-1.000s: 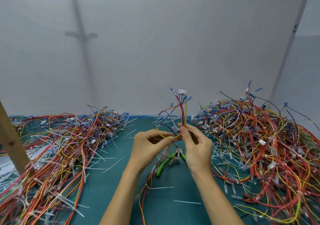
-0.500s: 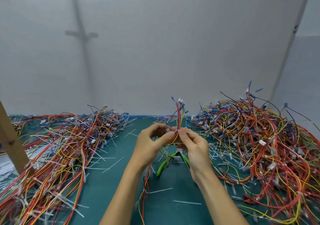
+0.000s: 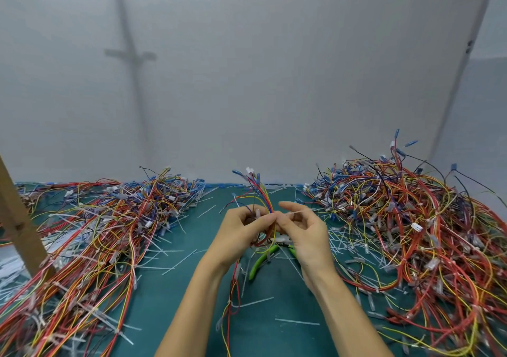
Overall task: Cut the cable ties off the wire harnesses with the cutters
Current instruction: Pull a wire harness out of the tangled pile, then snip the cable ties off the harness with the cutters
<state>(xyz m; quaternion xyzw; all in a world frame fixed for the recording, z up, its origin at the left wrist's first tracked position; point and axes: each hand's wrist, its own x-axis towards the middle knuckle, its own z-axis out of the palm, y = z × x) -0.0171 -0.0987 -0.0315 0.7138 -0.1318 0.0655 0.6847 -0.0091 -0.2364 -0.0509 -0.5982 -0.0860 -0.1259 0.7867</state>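
Note:
My left hand (image 3: pixel 241 233) grips a wire harness (image 3: pixel 260 194) of red, yellow and blue wires, whose connector ends stick up above my fingers while its tail hangs down to the mat. My right hand (image 3: pixel 301 230) is beside it, thumb and forefinger pinching a thin white cable tie (image 3: pixel 292 214) at the bundle, the other fingers spread. The green-handled cutters (image 3: pixel 260 262) lie on the green mat just below both hands, partly hidden by them; neither hand touches them.
A large heap of harnesses (image 3: pixel 411 233) fills the right side of the green mat (image 3: pixel 178 301). Another heap (image 3: pixel 90 236) spreads over the left. Cut white ties (image 3: pixel 175 260) litter the mat. A wooden post (image 3: pixel 16 219) leans at the far left. A grey wall stands behind.
Both hands have sunk a little with the harness, which now stands lower and leans left. My right hand has opened its outer fingers and pulls a white tie out to the right.

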